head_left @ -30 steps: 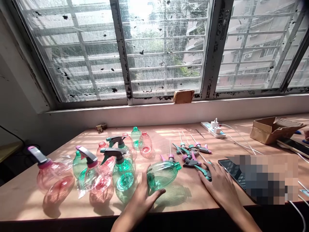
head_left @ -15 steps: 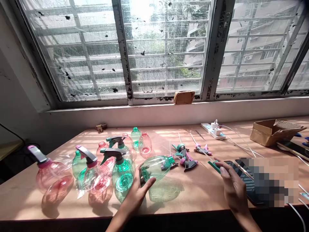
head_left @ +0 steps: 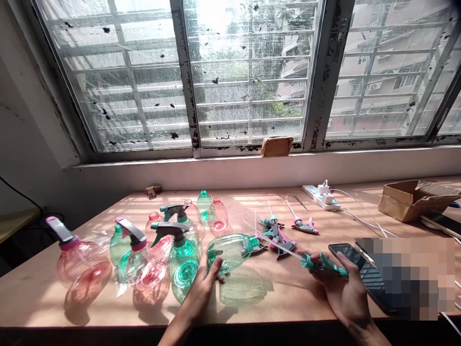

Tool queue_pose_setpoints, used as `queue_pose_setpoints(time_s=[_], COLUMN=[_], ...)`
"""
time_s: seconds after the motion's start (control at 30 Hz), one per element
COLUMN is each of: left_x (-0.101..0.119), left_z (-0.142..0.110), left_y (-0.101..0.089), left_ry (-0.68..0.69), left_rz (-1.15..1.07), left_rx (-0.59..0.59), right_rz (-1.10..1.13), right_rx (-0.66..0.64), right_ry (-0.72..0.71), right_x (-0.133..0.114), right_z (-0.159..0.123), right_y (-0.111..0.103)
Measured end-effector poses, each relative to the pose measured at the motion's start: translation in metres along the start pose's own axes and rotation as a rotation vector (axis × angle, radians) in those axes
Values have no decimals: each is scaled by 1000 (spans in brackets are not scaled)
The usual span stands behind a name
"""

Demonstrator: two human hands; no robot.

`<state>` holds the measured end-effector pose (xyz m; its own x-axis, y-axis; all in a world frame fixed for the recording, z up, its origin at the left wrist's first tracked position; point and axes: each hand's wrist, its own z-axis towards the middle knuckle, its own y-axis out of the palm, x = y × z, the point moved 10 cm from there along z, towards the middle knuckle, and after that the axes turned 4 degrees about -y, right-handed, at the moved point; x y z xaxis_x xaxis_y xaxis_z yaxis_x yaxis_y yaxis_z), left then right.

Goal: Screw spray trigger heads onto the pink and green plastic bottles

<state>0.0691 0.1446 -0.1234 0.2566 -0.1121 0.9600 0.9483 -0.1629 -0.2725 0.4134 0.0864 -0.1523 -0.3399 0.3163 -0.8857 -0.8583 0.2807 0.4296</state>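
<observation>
My left hand point(head_left: 203, 286) grips the base of a clear green bottle point(head_left: 230, 250), held on its side just above the wooden table point(head_left: 295, 298) with its neck pointing right. My right hand point(head_left: 342, 288) is closed on a green spray trigger head point(head_left: 324, 265), whose thin dip tube points left toward the bottle's neck. A small pile of further trigger heads point(head_left: 275, 235), pink and green, lies just behind the bottle's mouth.
Several pink and green spray bottles point(head_left: 182, 254), some capped with triggers, stand at the left. A phone point(head_left: 360, 269) lies by my right hand. A power strip point(head_left: 322, 197) with cables and a cardboard box point(head_left: 406, 199) sit at the back right.
My right hand picked a green trigger head from the pile and brought it toward the bottle. My left hand lifted the green bottle off the table and shifted it left.
</observation>
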Motion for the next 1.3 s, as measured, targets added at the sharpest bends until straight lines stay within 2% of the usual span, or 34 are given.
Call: queue_pose_setpoints(time_s=[0.07,0.17,0.33,0.5,0.63,0.73,0.83,0.9,1.1,1.2,1.3], left_x=[-1,0,1,5,6,7,8,7,0,-3,-2], left_z=[0,-1,-5,-13,-15,-12,-11,-11,-11,-11,-13], left_y=[0,4,14,25,22,16,15,16,18,20,23], left_ry=[-8,14,59,68,60,91,117,115,79,68,74], left_rz=[-7,2,48,45,96,80,70,76,79,81,85], left_rx=[-12,-39,-121,-237,-188,-122,-127,-148,-172,-193,-223], right_rz=[-34,-119,-182,-261,-233,-197,-310,-358,-158,-149,-148], right_rx=[-2,-80,-232,-343,-381,-438,-427,-409,-392,-343,-356], right_ry=[5,42,161,211,194,71,-69,-88,11,55,120], right_x=[2,8,19,25,28,27,29,35,47,53,61], right_z=[1,0,-14,-26,-30,-28,-20,-16,-17,-17,-17], right_y=[-3,1,22,44,51,63,70,73,71,62,60])
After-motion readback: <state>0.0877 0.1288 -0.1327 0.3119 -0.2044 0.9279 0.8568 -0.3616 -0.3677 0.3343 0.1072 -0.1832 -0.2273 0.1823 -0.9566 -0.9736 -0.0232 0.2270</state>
